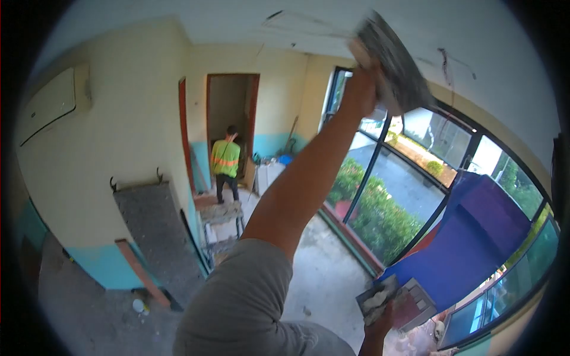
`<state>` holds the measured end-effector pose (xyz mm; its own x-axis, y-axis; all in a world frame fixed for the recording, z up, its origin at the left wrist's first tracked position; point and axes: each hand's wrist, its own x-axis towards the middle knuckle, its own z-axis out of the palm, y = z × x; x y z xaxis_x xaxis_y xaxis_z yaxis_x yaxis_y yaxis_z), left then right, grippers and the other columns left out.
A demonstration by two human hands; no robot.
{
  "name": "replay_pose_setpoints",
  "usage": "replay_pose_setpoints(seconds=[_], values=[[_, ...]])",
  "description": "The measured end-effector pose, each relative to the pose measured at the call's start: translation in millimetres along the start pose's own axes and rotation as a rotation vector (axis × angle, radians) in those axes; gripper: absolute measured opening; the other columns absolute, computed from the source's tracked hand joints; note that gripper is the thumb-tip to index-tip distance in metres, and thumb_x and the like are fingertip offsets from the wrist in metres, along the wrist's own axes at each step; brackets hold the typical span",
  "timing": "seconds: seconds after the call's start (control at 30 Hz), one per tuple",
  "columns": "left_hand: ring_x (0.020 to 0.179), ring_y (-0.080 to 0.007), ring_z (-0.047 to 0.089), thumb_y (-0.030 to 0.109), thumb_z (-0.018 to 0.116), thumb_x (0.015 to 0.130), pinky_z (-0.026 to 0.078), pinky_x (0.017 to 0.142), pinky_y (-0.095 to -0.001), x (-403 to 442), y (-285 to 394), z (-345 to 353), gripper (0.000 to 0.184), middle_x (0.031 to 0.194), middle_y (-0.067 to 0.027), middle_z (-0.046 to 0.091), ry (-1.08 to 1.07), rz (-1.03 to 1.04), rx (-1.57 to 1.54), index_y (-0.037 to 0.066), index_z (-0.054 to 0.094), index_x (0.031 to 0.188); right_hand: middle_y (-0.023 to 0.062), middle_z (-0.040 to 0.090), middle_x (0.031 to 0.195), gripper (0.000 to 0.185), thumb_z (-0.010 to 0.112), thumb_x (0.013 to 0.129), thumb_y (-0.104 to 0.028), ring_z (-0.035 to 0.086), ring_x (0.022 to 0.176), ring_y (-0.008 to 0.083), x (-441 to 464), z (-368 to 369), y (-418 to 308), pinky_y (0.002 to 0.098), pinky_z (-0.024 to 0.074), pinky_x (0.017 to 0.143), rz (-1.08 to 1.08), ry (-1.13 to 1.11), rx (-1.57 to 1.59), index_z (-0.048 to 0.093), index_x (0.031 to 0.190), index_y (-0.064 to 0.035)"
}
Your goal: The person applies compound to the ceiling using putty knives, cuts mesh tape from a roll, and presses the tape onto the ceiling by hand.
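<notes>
Left hand (369,74) holds a trowel (396,62) (blurred) overhead; right hand (382,320), a smeared board (366,296).

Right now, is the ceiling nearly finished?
Not quite, I think. The wall already looks painted. The left hand has a flat tool up by the ceiling; the right hand holds a board with paste on it. Dark marks on the ceiling look left to do.

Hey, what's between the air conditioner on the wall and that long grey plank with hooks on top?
The head view shows only bare cream wall between the air conditioner and the grey plank, up to the hooks at its top edge.
</notes>
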<state>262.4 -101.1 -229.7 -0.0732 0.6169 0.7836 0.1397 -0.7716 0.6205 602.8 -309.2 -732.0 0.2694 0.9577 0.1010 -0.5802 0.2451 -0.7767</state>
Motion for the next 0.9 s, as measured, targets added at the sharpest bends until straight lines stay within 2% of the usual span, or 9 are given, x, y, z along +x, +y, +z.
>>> replay_pose_setpoints(seconds=[0.03,0.07,0.13,0.2,0.27,0.37,0.6,0.73,0.9], values=[[0.115,-0.0273,0.058,0.027,0.047,0.102,0.048,0.093,-0.0394,-54,-7,1,0.035,0.124,-0.0197,0.058,-0.065,0.104,0.798,0.0,0.054,0.124,0.0163,0.058,0.127,0.048,0.055,0.096,-0.024,0.06,0.111,0.0283,2,-5,4,0.0407,0.0483,0.094,0.035,0.001,0.007,0.046,0.135,0.0019],[0.109,-0.0321,0.061,0.031,0.045,0.102,0.047,0.092,-0.0426,-87,-56,15,0.038,0.112,-0.0228,0.063,-0.095,-0.092,0.191,-0.002,0.057,0.116,0.0175,0.059,0.127,0.048,0.056,0.095,-0.023,0.061,0.112,0.0297,5,-9,9,0.0417,0.0488,0.094,0.07,0.001,0.014,0.046,0.134,0.0023],[0.1,-0.0294,0.063,0.035,0.044,0.101,0.048,0.089,-0.0413,-180,-99,31,0.041,0.109,-0.023,0.065,-0.385,-0.213,0.402,-0.001,0.058,0.112,0.0173,0.058,0.13,0.047,0.053,0.098,-0.026,0.057,0.118,0.0311,0,32,-5,0.0447,0.0458,0.1,0.202,-0.072,0.211,0.046,0.137,0.0001],[0.111,-0.0365,0.062,0.06,0.053,0.091,0.046,0.097,-0.0423,-261,-136,42,0.072,0.118,-0.0242,0.064,-0.589,-0.532,0.216,-0.002,0.056,0.128,0.0171,0.056,0.134,0.048,0.05,0.1,-0.028,0.054,0.123,0.032,-3,81,-20,0.0475,0.0419,0.105,0.357,-0.154,0.405,0.045,0.14,-0.0017],[0.101,-0.0235,0.062,0.05,0.063,0.09,0.048,0.09,-0.0364,-321,-136,34,0.06,0.111,-0.0173,0.066,-0.695,-0.668,0.063,0.001,0.06,0.124,0.0175,0.054,0.136,0.049,0.047,0.101,-0.03,0.051,0.126,0.0323,0,82,-12,0.0489,0.0388,0.109,0.456,-0.209,0.425,0.043,0.141,-0.0021],[0.102,-0.0224,0.062,0.051,0.065,0.089,0.047,0.091,-0.0358,-381,-167,26,0.062,0.113,-0.0161,0.066,-0.765,-0.926,-0.073,0.0,0.06,0.125,0.0179,0.051,0.139,0.051,0.043,0.103,-0.033,0.048,0.13,0.0328,-4,105,-7,0.0494,0.0359,0.111,0.469,-0.318,0.289,0.04,0.143,-0.0015],[0.104,-0.0239,0.062,0.053,0.07,0.085,0.047,0.093,-0.0367,-396,-155,-51,0.072,0.114,-0.0177,0.066,-0.722,-0.966,0.239,-0.001,0.056,0.13,0.0168,0.054,0.133,0.051,0.04,0.104,-0.036,0.055,0.121,0.0323,-6,127,8,0.0474,0.0431,0.105,0.451,-0.296,0.247,0.038,0.142,-0.0018],[0.097,-0.024,0.065,0.038,0.083,0.073,0.052,0.085,-0.0352,-404,-153,-81,0.076,0.107,-0.0177,0.068,-0.364,-0.958,0.318,-0.003,0.051,0.129,0.0113,0.058,0.125,0.043,0.05,0.102,-0.028,0.061,0.108,0.025,11,140,-6,0.0396,0.0491,0.096,0.17,-0.149,0.051,0.044,0.136,-0.0029],[0.092,-0.0206,0.066,0.03,0.08,0.078,0.052,0.082,-0.0335,-384,-105,-72,0.061,0.102,-0.012,0.068,-0.101,-0.68,0.063,0.0,0.052,0.123,0.009,0.059,0.119,0.045,0.061,0.097,-0.026,0.061,0.105,0.0205,30,161,-9,0.0361,0.0503,0.091,-0.102,-0.093,-0.018,0.046,0.132,-0.0023]])
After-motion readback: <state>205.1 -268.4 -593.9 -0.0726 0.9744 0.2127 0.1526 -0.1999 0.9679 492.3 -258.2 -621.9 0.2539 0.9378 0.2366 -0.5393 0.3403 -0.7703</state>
